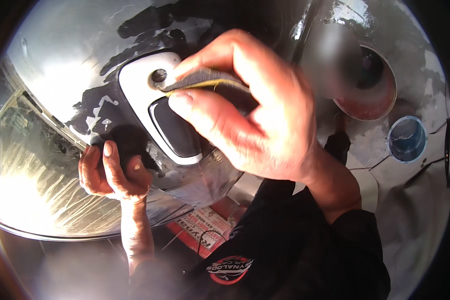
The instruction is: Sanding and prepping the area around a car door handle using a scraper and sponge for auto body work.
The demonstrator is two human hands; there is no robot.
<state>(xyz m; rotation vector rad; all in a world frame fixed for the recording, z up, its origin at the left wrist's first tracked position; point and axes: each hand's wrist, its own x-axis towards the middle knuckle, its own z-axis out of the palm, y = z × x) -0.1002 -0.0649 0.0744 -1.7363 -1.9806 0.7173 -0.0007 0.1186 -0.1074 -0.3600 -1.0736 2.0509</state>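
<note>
My right hand (265, 115) pinches a folded piece of sandpaper (205, 79), dark grey with a yellowish edge, between thumb and fingers. The sandpaper lies over a white surround (135, 80) with a round dark hole (159, 76) on a glossy dark curved panel. Within the surround sits a raised black oblong piece (172, 127), partly behind my thumb. Lower left, my left hand (115, 172) rests its bent, parted fingertips against the panel (80, 55), and I see nothing in them. A dark shadow lies just above those fingers.
At the right stands a blue round container (407, 139) with liquid in it. Above it is an oval-rimmed reddish thing (367, 102), partly blurred. Below the panel lies a red and white printed item (205, 230). A bright, streaked glossy surface (50, 185) curves along the left.
</note>
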